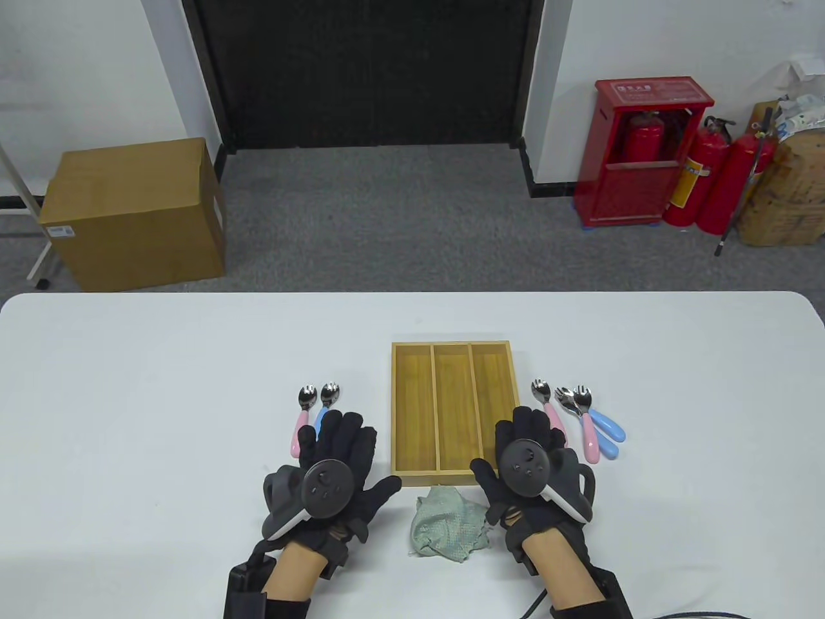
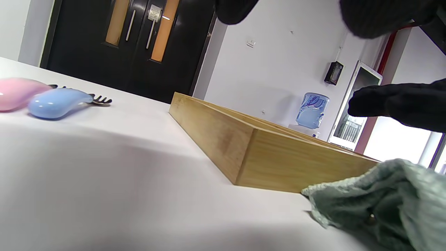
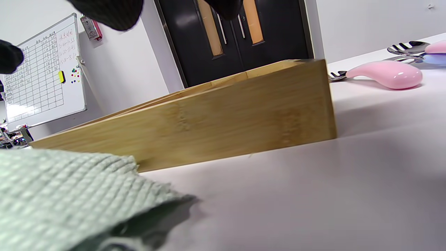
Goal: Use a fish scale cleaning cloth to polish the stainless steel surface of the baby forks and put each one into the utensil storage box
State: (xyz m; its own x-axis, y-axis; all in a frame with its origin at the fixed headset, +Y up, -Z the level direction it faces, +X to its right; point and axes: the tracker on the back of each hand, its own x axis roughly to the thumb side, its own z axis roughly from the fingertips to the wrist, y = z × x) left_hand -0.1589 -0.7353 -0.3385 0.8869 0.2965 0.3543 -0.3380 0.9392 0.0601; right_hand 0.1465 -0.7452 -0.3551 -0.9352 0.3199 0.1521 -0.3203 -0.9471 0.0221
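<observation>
Nearest the bench (image 1: 129,387) edge, at 6 o'clock: a crumpled green cloth (image 1: 448,522), lying between both hands, touched by neither, handy for whichever reaches first. At 7 o'clock of the cloth, the left hand (image 1: 329,477), flat, fingers spread and straight, gripping nothing; at 3 o'clock of the cloth, the right hand (image 1: 532,467), likewise flat with fingers extended, fingertips close to the box's near right corner. Both empty and apart, apparently poised before any polishing begins.

Just beyond the cloth, at 12 o'clock: a wooden box (image 1: 454,474) with three long compartments side by side, all three bare. From the wrist views, the cloth's edge close against the box's near wall; actual contact hard to confirm.

Farther out, forks laid to either side, likely sorted so each hand has stock in reach. At 10 o'clock of the box: a pink fork (image 1: 303,419) and a blue fork (image 1: 325,400) side by side, heads pointing away, the blue handle partly hidden under the left fingertips. At 2 o'clock of the box: another pink fork (image 1: 548,403), then a cluster of a pink-handled fork (image 1: 588,442) and two blue-handled forks (image 1: 608,427), heads overlapping. None yet in the box; task judged at its very start.
</observation>
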